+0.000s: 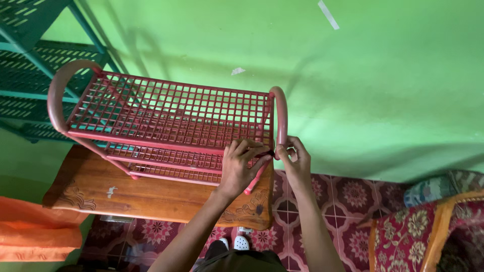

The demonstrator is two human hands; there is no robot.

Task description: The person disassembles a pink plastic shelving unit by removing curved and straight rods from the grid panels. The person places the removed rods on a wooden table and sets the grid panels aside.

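Observation:
A red plastic rack (166, 113) with grid shelves and curved end handles stands on a carved wooden table (146, 194). My left hand (241, 166) rests on the front right corner of the top shelf, fingers curled over its rail. My right hand (295, 158) pinches the lower end of the right curved handle (280, 116) where it meets the shelf. A small dark piece shows between the two hands; what it is I cannot tell.
A green plastic shelf unit (35, 60) stands at the left against the green wall (353, 75). An orange cloth (35, 231) lies at lower left. A patterned red cushioned chair (423, 231) is at lower right. Patterned floor tiles (333, 201) lie below.

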